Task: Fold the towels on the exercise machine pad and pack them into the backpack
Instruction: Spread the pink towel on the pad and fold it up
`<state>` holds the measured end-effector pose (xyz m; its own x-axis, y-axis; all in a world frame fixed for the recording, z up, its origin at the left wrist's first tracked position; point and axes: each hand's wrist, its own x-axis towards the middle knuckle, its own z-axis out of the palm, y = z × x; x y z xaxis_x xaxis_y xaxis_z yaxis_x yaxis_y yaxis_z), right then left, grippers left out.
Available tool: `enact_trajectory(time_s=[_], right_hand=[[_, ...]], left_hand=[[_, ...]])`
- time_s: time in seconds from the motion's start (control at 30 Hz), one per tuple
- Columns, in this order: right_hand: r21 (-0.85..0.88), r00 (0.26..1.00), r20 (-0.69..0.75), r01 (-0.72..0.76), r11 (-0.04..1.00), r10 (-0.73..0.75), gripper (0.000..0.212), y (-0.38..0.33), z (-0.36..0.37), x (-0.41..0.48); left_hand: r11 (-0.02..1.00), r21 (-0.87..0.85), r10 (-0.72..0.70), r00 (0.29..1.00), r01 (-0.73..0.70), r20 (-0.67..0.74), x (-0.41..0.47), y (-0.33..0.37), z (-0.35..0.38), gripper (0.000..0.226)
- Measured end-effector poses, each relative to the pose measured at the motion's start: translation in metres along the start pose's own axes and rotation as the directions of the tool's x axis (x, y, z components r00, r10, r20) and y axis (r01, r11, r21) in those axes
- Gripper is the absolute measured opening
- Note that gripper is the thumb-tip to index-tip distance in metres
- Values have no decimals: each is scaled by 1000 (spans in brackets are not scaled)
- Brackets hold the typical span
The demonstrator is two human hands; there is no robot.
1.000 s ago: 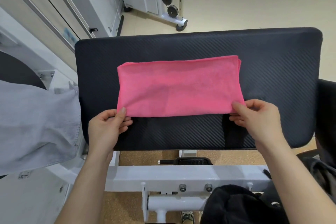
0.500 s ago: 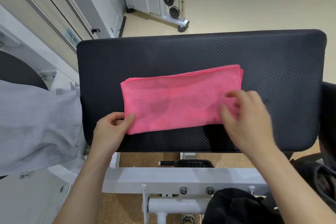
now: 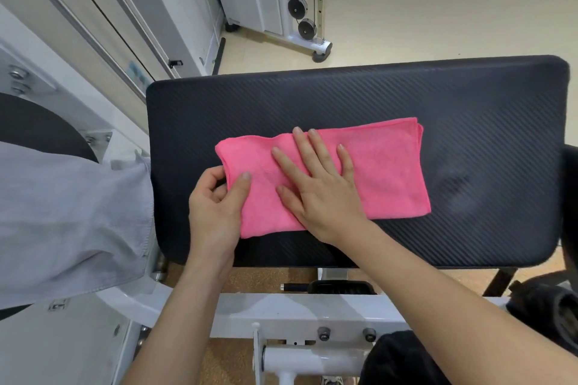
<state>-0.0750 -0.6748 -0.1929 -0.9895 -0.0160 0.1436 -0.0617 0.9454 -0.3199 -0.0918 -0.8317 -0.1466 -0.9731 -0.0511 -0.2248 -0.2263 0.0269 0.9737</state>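
Note:
A folded pink towel [image 3: 384,172] lies on the black textured machine pad [image 3: 469,103], slightly tilted. My left hand [image 3: 215,206] grips the towel's left end, thumb on top and fingers curled under the edge. My right hand [image 3: 319,181] lies flat on the middle of the towel with fingers spread and straight, pressing it down. A grey towel [image 3: 68,222] hangs over the machine at the left. Black fabric, perhaps the backpack [image 3: 547,322], shows at the lower right, mostly cut off.
The white machine frame [image 3: 281,312] runs below the pad with bolts and a tube. A black round pad [image 3: 37,128] sits at the left. Another white machine with pulleys [image 3: 303,19] stands on the beige floor behind.
My right hand left the towel's near right corner and moved left onto its middle, now flat. The towel shifted and tilted; my left hand kept hold of the left end.

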Motion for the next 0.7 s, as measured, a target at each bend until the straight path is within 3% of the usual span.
enact_trajectory(time_s=[0.07,0.17,0.23,0.27,0.37,0.43,0.53,0.57,0.7], right_hand=[[405,995,-22,-81,911,98,50,-1,-23,-1],[848,934,8,-196,492,357,35,2,-70,-15],[942,911,198,-280,187,363,34,10,-92,-28],[947,912,268,-309,89,311,34,15,-97,-36],[959,900,281,-278,-56,334,18,29,-100,-51],[961,854,250,-278,-6,457,12,43,-92,-56],[928,839,156,-305,212,521,17,61,-80,-61],[909,830,126,-317,272,544,17,64,-77,-61],[762,802,-4,-384,521,597,20,73,-69,-62]], left_hand=[[999,-18,38,998,-37,49,-8,13,12,5],[990,71,109,982,-121,153,-24,33,37,7],[967,142,171,953,-210,250,-35,43,59,10],[956,163,182,931,-243,317,-40,46,71,13],[891,327,79,814,-317,575,-51,49,103,38],[785,427,69,748,-449,660,-49,48,112,46],[574,479,346,727,-664,593,-25,52,114,46],[491,524,377,712,-696,592,-14,53,115,50],[291,657,107,706,-695,700,16,51,118,57]])
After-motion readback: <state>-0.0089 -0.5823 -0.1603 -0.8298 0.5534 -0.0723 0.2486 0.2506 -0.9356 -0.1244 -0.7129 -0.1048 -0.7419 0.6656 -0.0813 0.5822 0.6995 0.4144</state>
